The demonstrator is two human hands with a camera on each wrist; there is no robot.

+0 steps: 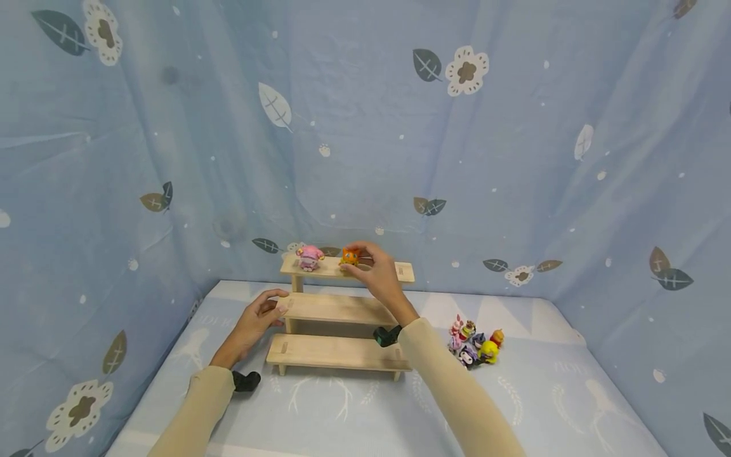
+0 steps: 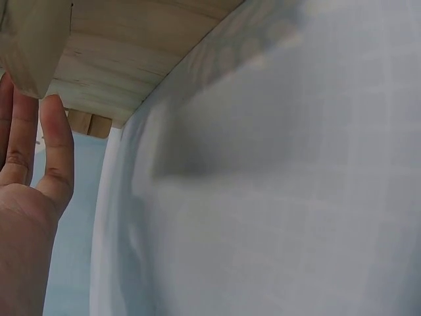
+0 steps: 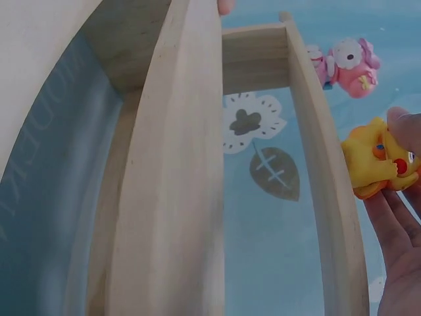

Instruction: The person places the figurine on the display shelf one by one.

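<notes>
A three-tier wooden display shelf (image 1: 337, 350) stands on the cloth-covered table. My right hand (image 1: 378, 274) pinches a small orange-and-yellow figurine (image 1: 349, 257) at the top tier. In the right wrist view, the thumb and fingers hold this figurine (image 3: 368, 158) upright by the board, its base close to or on the wood. To its left on the same tier sits a pink figurine (image 1: 310, 257). My left hand (image 1: 257, 324) grips the left end of the middle tier; in the left wrist view its fingers (image 2: 58, 145) reach up to the board's underside (image 2: 125, 49).
Right of the shelf, several small figurines (image 1: 476, 346) stand in a cluster, among them yellow, pink and dark purple ones. A patterned blue curtain (image 1: 365, 127) hangs close behind the shelf and along both sides. Light patterned cloth (image 1: 320, 419) covers the tabletop.
</notes>
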